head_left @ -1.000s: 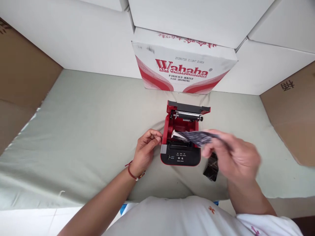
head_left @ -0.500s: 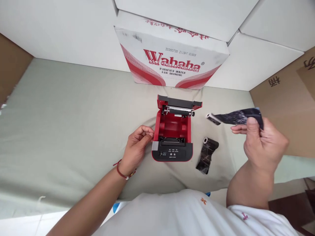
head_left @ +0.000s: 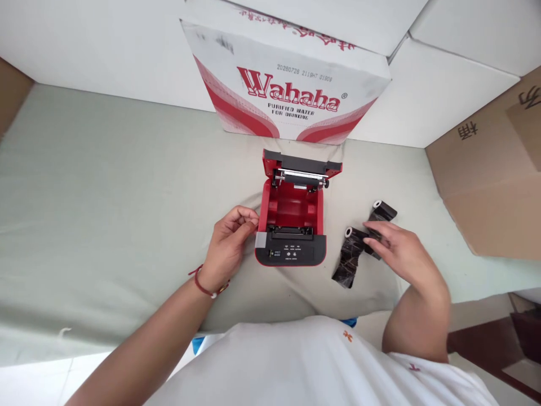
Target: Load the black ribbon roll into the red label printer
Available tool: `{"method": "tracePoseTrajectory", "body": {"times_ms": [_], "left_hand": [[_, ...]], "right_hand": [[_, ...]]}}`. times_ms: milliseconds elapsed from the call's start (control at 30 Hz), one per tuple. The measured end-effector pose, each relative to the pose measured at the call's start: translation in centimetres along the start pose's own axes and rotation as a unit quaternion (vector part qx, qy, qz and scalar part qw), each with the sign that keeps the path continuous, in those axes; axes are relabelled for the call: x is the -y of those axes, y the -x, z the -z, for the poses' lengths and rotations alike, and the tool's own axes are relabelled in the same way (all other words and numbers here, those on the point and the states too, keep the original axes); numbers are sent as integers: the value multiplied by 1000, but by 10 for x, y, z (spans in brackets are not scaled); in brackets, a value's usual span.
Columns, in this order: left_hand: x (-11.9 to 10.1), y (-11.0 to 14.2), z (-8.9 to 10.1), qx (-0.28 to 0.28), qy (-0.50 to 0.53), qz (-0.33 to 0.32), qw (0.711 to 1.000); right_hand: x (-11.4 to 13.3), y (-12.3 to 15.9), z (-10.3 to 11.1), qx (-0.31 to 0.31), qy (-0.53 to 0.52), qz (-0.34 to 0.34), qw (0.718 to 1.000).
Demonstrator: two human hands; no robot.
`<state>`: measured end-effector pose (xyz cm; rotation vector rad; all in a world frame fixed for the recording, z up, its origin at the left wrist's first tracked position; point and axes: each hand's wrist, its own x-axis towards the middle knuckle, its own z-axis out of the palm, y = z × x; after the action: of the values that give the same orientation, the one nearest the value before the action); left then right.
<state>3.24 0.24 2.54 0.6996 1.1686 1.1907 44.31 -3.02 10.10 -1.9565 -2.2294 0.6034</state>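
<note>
A small red and black printer (head_left: 291,248) stands on the cloth with its lid (head_left: 302,163) raised and its red inner bay bare. My left hand (head_left: 228,242) is closed at the printer's left side, thumb and forefinger pinched against its edge. To the printer's right lies a roll of black film (head_left: 350,256) with a white core, a crinkled length trailing toward me. A second black film roll (head_left: 384,211) is just behind and right of it. Over that second roll's unwound part is my right hand (head_left: 397,251), thumb and fingers apart, fingertips close to the first roll.
A white and red water carton (head_left: 291,90) stands behind the printer against white boxes (head_left: 110,51). Brown cardboard (head_left: 486,169) borders the right side. The pale green cloth (head_left: 127,203) covers the table, its front edge close to my body.
My right hand has come down and left, and the film roll it held in the air now lies on the cloth beside the other. My left hand stays at the printer.
</note>
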Motion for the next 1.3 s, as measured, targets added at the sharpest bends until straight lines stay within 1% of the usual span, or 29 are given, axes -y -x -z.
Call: {"method": "tracePoseTrajectory", "body": {"times_ms": [100,167,233,300,367,433,467,500,567,600,633,667,700,733,767,800,833,867,900,933,1000,1067,1100,1200,1233,1300], "left_hand": [[0,0,-1,6,3,-1,1000],[0,-1,-1,13,5,0,1000],[-1,0,-2,18,4,-4,1000],[-2,1,-3,22,1,-10,1000],[-2,3,-4,24,2,-11,1000],[-2,6,-6,23,3,-13,1000],[-1,7,-6,21,-1,-20,1000],[1,9,-6,16,-13,-33,999],[5,14,-5,-3,-62,-87,994],[7,16,-3,-16,-101,-134,986],[9,18,-1,-30,-146,-198,969],[11,20,1,-43,-192,-272,942],[12,22,4,-50,-235,-352,905],[13,24,6,-52,-270,-432,859],[14,25,7,-48,-294,-503,811],[14,26,7,-39,-310,-559,768],[14,28,6,-28,-318,-600,733],[15,29,4,-17,-321,-629,708],[15,30,1,-7,-321,-647,692],[16,31,-2,0,-320,-657,682],[18,34,-7,9,-320,-664,675],[21,35,-10,-2,-315,-662,680],[22,36,-11,-17,-307,-659,686],[22,34,-9,-60,-292,-651,698],[21,33,-9,-57,-300,-646,700],[17,32,-8,-24,-334,-632,699]], "right_hand": [[4,-18,-22,22,16,4,1000],[11,-21,-24,36,8,27,999],[21,-16,-10,58,-21,72,996],[33,-6,16,85,-60,127,986],[47,1,47,94,-105,193,971],[64,0,69,91,-144,265,949],[73,-4,74,89,-159,291,939],[82,-9,75,88,-167,305,933],[102,-25,65,82,-168,297,937],[112,-34,55,71,-154,281,945],[121,-42,44,56,-127,263,955],[130,-51,32,42,-89,241,966],[138,-58,21,31,-47,217,974],[146,-65,11,23,-8,195,980],[153,-71,3,21,26,176,984],[160,-75,-3,23,52,159,986],[166,-79,-7,28,71,143,987],[172,-82,-9,33,92,126,987],[178,-84,-10,39,112,109,987],[183,-86,-10,44,131,94,986],[193,-89,-10,55,160,69,983],[199,-92,-9,66,177,57,980],[201,-95,-10,70,182,54,979],[199,-103,-15,65,178,59,980],[196,-106,-17,58,171,66,981],[188,-109,-20,36,145,93,984]]}}
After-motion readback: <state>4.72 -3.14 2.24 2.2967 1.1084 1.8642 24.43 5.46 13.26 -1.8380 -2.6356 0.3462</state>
